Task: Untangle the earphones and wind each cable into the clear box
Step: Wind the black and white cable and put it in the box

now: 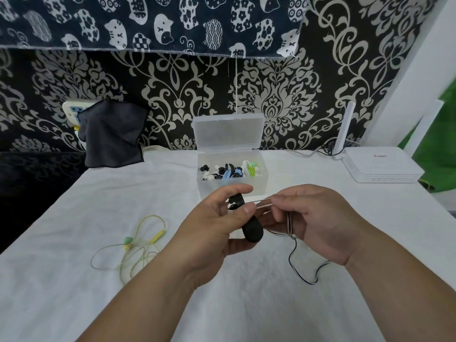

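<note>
On my feed, the left hand (212, 225) grips a black winder (251, 230) between thumb and curled fingers, above the middle of the white-covered table (98, 193). My right hand (318, 223) pinches the thin earphone cable (297, 262) narrowly at the fingertips, with pale strands taut between the two hands. The cable's dark loop drops below the right hand onto the surface. The clear box (257, 187) stands at the middle of the far edge with its lid (227, 132) upright, and wound sets (228, 172) lie inside. Yellow-green earphones (156, 237) lie loose toward the left edge. A white router (382, 169) occupies the far right corner, and a dark cloth (113, 137) hangs at the far left.
</note>
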